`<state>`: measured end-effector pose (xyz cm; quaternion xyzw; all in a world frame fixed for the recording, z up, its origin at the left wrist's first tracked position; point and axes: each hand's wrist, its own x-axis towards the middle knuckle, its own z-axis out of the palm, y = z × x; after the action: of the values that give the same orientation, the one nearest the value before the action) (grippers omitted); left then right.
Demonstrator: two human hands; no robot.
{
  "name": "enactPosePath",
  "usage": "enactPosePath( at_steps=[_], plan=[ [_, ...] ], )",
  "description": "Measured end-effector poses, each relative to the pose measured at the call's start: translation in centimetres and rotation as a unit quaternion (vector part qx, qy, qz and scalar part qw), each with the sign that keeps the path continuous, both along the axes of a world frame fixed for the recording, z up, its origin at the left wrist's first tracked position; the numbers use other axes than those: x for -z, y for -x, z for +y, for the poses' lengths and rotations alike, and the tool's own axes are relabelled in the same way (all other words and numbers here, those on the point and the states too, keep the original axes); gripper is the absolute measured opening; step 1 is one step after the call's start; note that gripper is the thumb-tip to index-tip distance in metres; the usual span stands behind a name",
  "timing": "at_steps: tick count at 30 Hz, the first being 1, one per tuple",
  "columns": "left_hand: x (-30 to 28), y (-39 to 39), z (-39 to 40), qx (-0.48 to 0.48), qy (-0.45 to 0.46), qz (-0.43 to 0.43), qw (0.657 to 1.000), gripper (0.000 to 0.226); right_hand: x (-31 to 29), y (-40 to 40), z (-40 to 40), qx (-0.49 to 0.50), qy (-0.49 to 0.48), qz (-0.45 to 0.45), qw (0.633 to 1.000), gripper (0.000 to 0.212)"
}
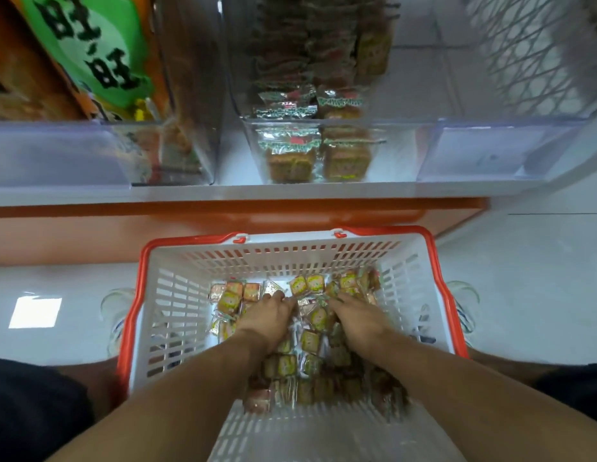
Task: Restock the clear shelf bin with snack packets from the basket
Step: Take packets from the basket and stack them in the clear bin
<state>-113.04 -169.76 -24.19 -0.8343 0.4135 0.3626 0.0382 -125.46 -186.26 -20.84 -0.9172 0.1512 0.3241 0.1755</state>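
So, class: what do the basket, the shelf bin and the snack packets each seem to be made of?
Basket: looks like moulded white plastic with an orange rim; slotted walls.
Shelf bin: probably clear hard plastic, glossy; packets show through its front.
Snack packets: apparently thin glossy film, crinkled and shiny, partly see-through.

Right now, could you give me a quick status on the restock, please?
Both hands, left hand and right hand, down in the basket, fingers among snack packets. Clear shelf bin part filled. Nothing in the way.
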Motion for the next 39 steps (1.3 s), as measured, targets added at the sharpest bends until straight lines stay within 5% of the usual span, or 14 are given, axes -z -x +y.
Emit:
enactPosePath(
  at_steps=[5,9,11,14,16,19,24,29,39],
  plan=[
    [-5.8,-1.5,0.0,-0.269,0.085,0.153,0.947,0.023,-8.3,-4.1,-0.4,0.018,-0.058,0.095,0.994,0.04],
    [-14.2,-2.8,-0.5,-0.348,0.119,0.338,0.866,0.023,-20.2,-6.7,-0.5,0.029,-0.258,0.226,0.939,0.05],
    [-19.6,-3.2,-1.1,-0.313,0.156,0.363,0.863,0.015,-27.0,-7.2,-1.3,-0.028,-0.301,0.14,0.943,0.04],
    [-27.5,-3.9,-2.2,-0.297,0.248,0.412,0.825,0.019,-35.9,-6.8,-2.4,-0.004,-0.308,-0.142,0.941,0.043],
    [-31.9,-4.3,-2.7,-0.334,0.309,0.458,0.764,0.026,-38.5,-6.1,-2.9,0.121,-0.435,-0.27,0.851,0.049],
    [-36.7,-3.8,-2.6,-0.384,0.366,0.499,0.686,0.025,-38.8,-6.1,-2.4,0.249,-0.566,-0.335,0.711,0.056],
    [-39.2,-1.8,-2.9,-0.437,0.456,0.512,0.582,0.053,-38.1,-7.5,-1.5,0.302,-0.572,-0.364,0.67,0.054],
    [-39.5,-2.5,-3.2,-0.423,0.469,0.526,0.57,0.032,-36.9,-8.1,-1.9,0.335,-0.491,-0.413,0.69,0.052],
    [-37.6,-2.7,-3.2,-0.359,0.443,0.502,0.65,0.038,-35.2,-7.9,-1.5,0.304,-0.449,-0.432,0.721,0.046]
  ],
)
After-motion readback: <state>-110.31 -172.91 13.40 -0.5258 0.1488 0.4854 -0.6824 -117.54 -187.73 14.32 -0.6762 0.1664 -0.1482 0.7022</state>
